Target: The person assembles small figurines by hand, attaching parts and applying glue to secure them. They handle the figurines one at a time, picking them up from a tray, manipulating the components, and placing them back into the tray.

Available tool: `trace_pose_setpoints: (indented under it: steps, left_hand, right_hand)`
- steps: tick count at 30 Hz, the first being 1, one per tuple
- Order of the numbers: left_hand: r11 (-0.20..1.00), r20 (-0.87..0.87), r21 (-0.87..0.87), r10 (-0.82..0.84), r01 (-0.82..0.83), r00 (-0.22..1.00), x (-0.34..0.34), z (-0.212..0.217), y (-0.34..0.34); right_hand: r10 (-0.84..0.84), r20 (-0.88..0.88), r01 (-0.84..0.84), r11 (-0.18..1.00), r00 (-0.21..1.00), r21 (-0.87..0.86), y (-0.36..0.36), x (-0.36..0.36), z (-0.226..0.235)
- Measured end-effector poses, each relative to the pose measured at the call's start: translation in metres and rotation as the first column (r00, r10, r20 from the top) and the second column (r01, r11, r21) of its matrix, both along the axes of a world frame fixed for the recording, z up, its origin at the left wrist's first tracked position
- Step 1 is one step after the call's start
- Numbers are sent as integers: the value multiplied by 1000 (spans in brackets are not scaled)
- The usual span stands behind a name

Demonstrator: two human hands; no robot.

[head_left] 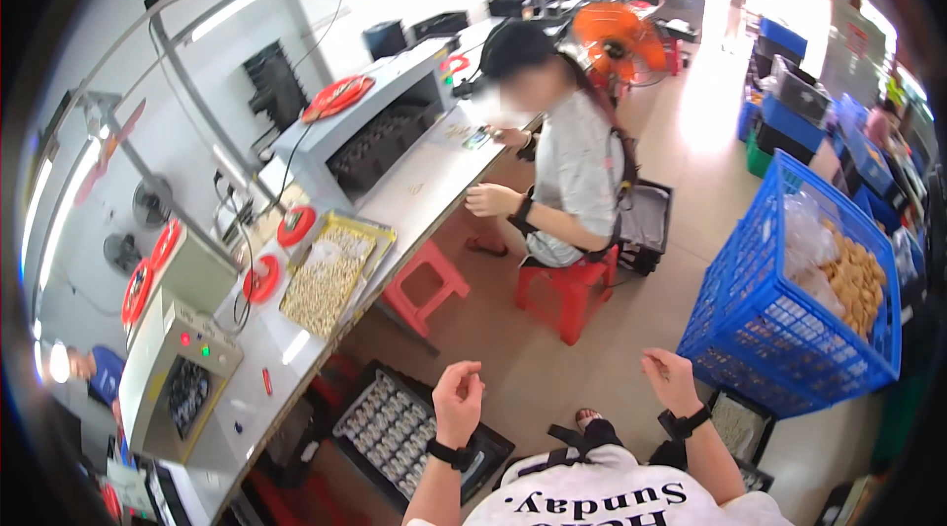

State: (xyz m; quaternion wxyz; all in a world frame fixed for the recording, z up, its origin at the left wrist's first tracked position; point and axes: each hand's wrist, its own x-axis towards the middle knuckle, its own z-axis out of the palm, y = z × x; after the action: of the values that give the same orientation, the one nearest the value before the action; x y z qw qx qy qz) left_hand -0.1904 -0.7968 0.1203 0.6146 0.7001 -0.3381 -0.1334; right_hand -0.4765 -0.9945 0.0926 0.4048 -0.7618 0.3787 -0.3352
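- Black tray [395, 427] of small parts lies on the floor under the left hand [459, 396], fingers curled together, empty.
- Right hand [671, 378] hangs loosely curled, empty, near the blue crate [760, 329].

a long pale workbench [414, 192] carries a yellow tray of small parts [330, 274] and grey machines [182, 353].

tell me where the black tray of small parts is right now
In the head view the black tray of small parts sits low at lower left, under the long workbench's edge, just left of the person's left hand.
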Motion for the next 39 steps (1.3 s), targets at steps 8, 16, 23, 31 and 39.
trace_pose_setpoints:
  steps: [8,16,23,31,39]
  left_hand:
    - [922,17,35,384,-385,923,-14,21,-1]
    - [421,25,105,905,-901,425,-25,-9,117]
    - [35,-106,16,994,-999,33,-19,-21,140]
    - [-366,-111,4,925,-931,-364,-32,-18,122]
    - [-702,-66,72,705,-708,-706,-12,8,62]
  right_hand:
    - [611,-10,-607,789,792,94,-65,144,7]
    - [961,42,-962,272,273,21,4,324,-1]
    - [995,-26,-993,-97,-99,63,74,436,17]
    - [854,-28,-851,-515,-520,101,150,522,13]
    - [637,65,-621,-766,-768,169,185,574,22]
